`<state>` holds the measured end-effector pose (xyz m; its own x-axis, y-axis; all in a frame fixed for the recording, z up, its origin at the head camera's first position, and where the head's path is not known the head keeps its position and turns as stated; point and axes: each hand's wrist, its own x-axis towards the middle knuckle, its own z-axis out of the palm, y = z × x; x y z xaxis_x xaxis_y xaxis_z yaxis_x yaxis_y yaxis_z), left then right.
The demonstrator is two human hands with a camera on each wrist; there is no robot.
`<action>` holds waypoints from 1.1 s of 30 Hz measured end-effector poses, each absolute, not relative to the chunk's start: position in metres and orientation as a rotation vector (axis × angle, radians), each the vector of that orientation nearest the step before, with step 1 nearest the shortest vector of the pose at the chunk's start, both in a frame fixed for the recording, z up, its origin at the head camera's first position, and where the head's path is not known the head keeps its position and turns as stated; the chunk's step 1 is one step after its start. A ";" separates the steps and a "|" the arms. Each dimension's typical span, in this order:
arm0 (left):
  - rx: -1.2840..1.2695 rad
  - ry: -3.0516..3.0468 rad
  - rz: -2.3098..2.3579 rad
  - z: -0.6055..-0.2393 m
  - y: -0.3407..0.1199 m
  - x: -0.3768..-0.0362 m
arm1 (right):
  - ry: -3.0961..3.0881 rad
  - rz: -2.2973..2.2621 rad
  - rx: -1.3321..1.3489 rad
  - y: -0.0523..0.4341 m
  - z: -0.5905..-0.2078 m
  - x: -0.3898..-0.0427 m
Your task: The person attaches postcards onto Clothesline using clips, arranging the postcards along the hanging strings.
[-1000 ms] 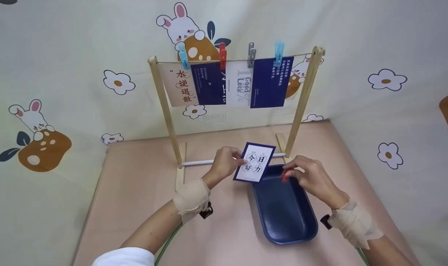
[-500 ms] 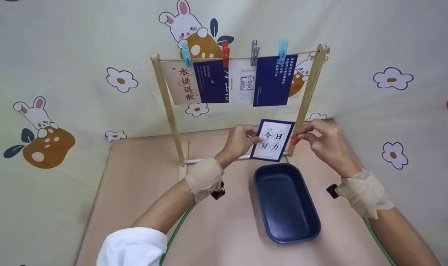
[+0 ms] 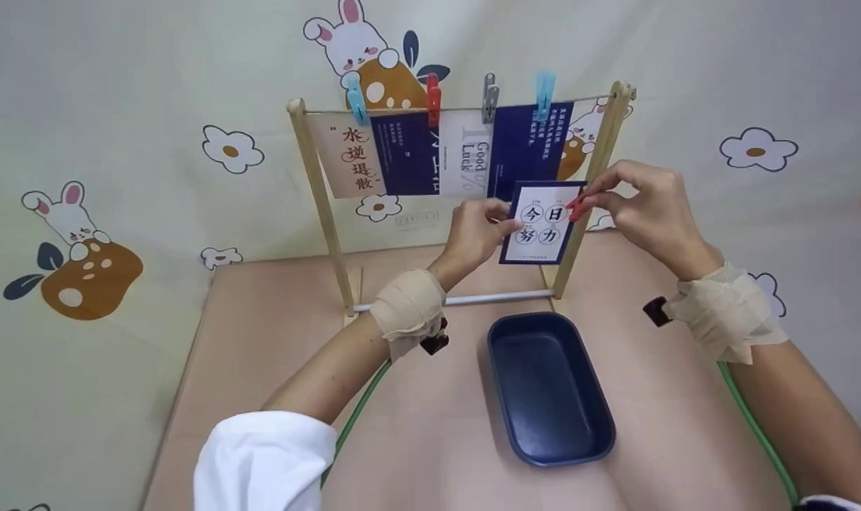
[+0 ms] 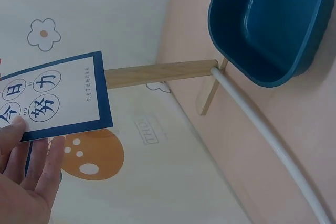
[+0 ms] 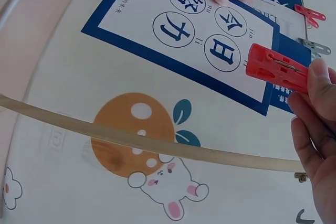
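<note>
My left hand [image 3: 481, 228] pinches the left edge of a white card with a dark blue border and four circled characters [image 3: 542, 222] [image 4: 52, 96] [image 5: 181, 35], held upright in front of the wooden rack's right post [image 3: 592, 186]. My right hand [image 3: 639, 206] pinches a red clothespin [image 3: 578, 208] [image 5: 276, 68] at the card's upper right corner. Whether the pin grips the card is unclear. Four cards hang from the rack's string [image 3: 458, 110] under a blue, a red, a grey and a blue clip.
A dark blue tray [image 3: 549, 389] [image 4: 273, 19] lies on the pink table [image 3: 430, 440] below the hands, with nothing in it. The rack's white bottom rod [image 3: 465, 301] runs just behind it. Cloth walls printed with rabbits and flowers close in behind and on both sides.
Both hands have risen from just above the tray to the height of the hanging cards, carrying the card and red clothespin up and right toward the rack's right post.
</note>
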<state>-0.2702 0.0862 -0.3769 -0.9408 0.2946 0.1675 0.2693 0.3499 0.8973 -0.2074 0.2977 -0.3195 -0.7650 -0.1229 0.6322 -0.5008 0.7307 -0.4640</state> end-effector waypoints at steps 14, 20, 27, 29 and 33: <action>0.420 2.586 1.846 -0.351 0.100 -0.283 | -2.326 0.849 0.308 0.298 -0.262 -0.234; 0.403 2.574 1.895 -0.342 0.107 -0.287 | -2.325 0.916 0.221 0.302 -0.245 -0.245; 0.355 2.554 1.938 -0.338 0.108 -0.292 | -2.293 1.006 0.127 0.316 -0.237 -0.251; 0.344 2.527 1.950 -0.338 0.107 -0.294 | -2.282 1.018 0.118 0.318 -0.236 -0.252; 0.282 2.440 1.978 -0.337 0.104 -0.297 | -2.299 1.023 0.111 0.318 -0.230 -0.255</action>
<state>-0.2969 0.1043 -0.3369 -0.9839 0.1311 0.1213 0.1458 0.1972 0.9695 -0.2551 0.3180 -0.2305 -0.8089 0.1641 0.5646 -0.3096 0.6974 -0.6463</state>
